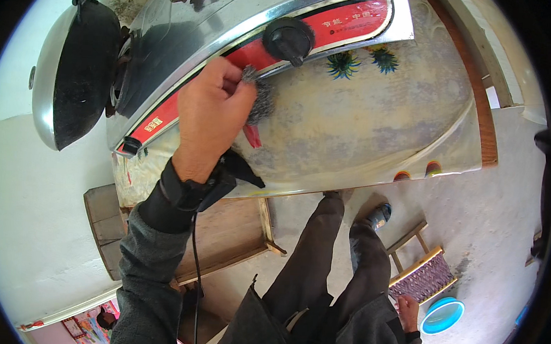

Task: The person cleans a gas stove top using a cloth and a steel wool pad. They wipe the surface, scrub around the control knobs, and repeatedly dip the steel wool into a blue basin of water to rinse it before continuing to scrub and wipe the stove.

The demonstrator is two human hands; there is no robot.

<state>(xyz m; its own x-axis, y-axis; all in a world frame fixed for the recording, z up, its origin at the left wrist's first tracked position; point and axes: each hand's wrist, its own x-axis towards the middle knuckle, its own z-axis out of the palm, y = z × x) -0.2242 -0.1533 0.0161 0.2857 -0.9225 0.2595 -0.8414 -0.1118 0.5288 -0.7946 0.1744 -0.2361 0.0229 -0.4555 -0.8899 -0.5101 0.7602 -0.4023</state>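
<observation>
My left hand (pixel 215 108) pinches a grey steel-wool scourer (pixel 260 103) between thumb and fingers. The scourer is at the lower edge of the red front panel (pixel 358 20) of a gas stove; whether it touches the panel cannot be told. To the right of the hand, a large black control knob (pixel 287 38) sticks out from the panel. A second black knob (pixel 131 145) sits at the panel's left end, partly in view. At my right side hangs my right hand (pixel 407 312), partly hidden by my jacket, with its grip unclear.
A wok (pixel 84 75) stands tilted at the stove's left. Under the stove, a plastic-covered tablecloth (pixel 352 124) drapes over the table. On the floor are a woven-seat stool (pixel 424 278) and a blue basin (pixel 443 316). A black cable (pixel 196 261) hangs from my left wrist.
</observation>
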